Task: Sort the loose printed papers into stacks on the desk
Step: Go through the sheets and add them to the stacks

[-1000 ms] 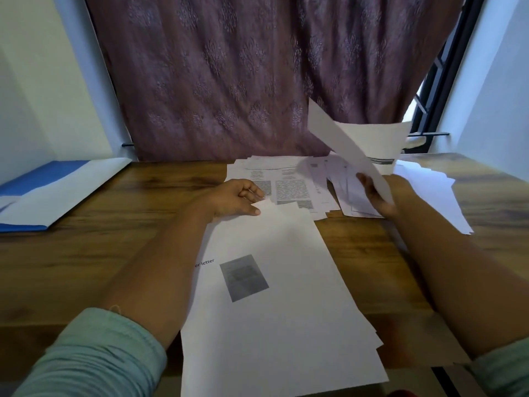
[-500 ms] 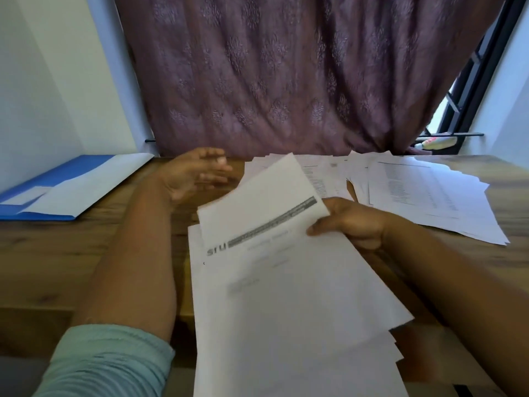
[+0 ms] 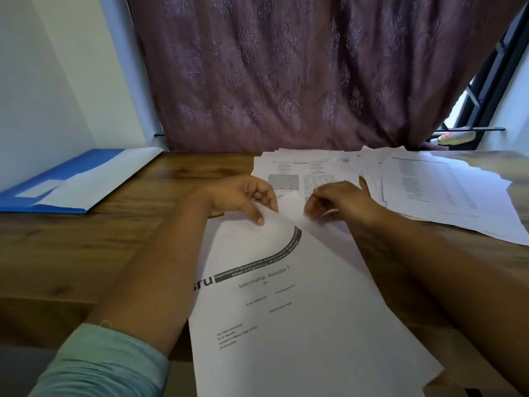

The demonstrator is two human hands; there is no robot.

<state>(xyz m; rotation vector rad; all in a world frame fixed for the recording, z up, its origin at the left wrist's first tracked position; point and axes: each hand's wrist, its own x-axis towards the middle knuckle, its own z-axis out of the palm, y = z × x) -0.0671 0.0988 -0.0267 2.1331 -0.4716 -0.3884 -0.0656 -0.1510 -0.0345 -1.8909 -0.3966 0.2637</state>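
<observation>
A near stack of white printed papers (image 3: 300, 325) lies in front of me, hanging over the desk's front edge. Its top sheet reads "Internship Review 1" and its far end curls upward. My left hand (image 3: 243, 200) pinches that far edge with thumb and fingers. My right hand (image 3: 337, 203) pinches the same edge just to the right. Behind my hands lies a pile with two-column text (image 3: 300, 173). A wider spread of sheets (image 3: 443, 190) covers the far right of the desk.
The wooden desk (image 3: 100, 247) runs left to right. A blue folder with a white envelope on it (image 3: 71, 181) lies at the far left. A purple curtain (image 3: 300, 73) hangs behind the desk, and a window frame (image 3: 486, 81) shows at the right.
My right hand brought the sheet from the right pile down onto the near stack. My left hand came back from the left, and both hands now pinch the sheet's far edge.
</observation>
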